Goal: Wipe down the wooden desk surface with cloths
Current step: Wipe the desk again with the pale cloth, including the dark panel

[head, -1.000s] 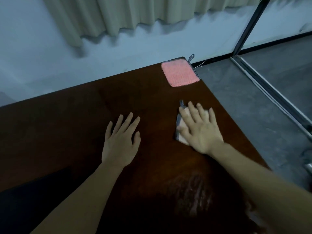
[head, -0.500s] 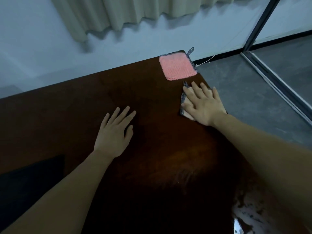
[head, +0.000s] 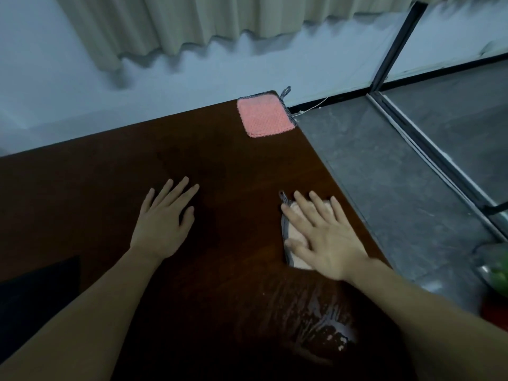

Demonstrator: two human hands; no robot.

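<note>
A person presses a cloth [head: 295,237] flat against a dark wooden desk [head: 233,166], near its right edge.

The right hand [head: 323,237] lies on the cloth with straight, spread fingers, gripping nothing. The left hand [head: 162,220] rests palm-down on bare wood, fingers extended. A second, pink cloth [head: 265,116] lies at the far right corner, well apart from both hands. Wet streaks [head: 321,320] glisten near the right forearm.
</note>
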